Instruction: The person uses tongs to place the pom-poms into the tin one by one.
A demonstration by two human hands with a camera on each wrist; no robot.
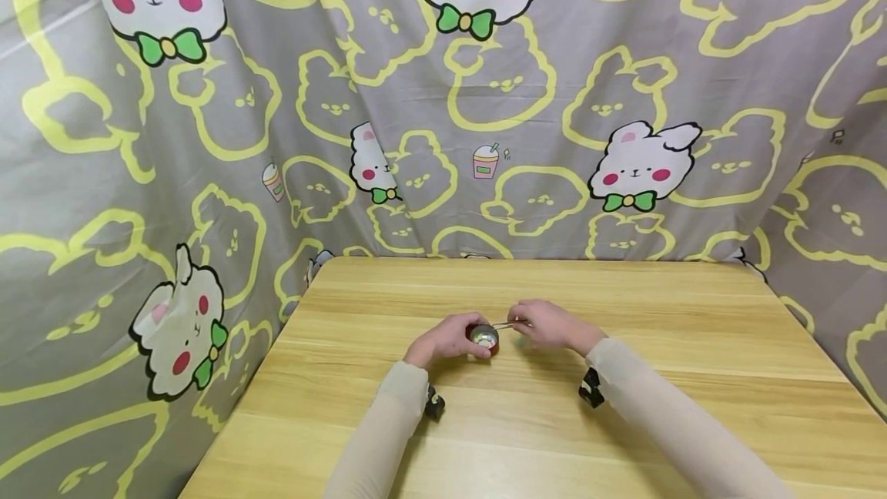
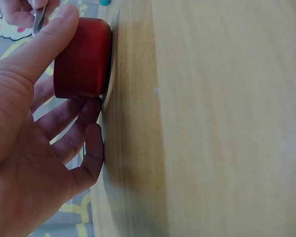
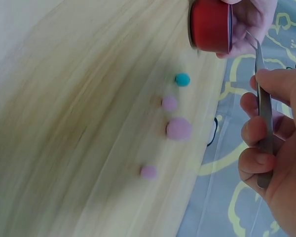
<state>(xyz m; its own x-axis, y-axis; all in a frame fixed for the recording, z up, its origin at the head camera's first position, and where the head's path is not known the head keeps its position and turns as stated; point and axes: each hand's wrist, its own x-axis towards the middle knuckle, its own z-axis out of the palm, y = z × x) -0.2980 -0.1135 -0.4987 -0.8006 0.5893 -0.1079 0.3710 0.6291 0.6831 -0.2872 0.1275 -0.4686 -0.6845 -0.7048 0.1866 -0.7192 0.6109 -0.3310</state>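
A small round red tin [image 2: 81, 59] with a silvery inside stands on the table, gripped by my left hand [image 1: 452, 337] between the thumb and curled fingers. Its mouth faces up in the head view. My right hand [image 1: 547, 324] pinches a pair of metal tweezers [image 3: 264, 133], whose pointed tips reach toward the tin's rim. No object shows between the tips. Below the right hand lie several fuzzy balls in a loose row: a teal pom-pom [image 3: 182, 79] closest to the tin, a larger pink pom-pom [image 3: 178, 129] and two smaller pink ones. The tin's contents are too small to make out.
The wooden table [image 1: 527, 445] reaches back to a grey curtain [image 1: 527, 106] with yellow outlines and white cartoon animals, which hangs behind it and at both sides. A black wrist device [image 1: 591, 389] sits below the right sleeve, another under the left.
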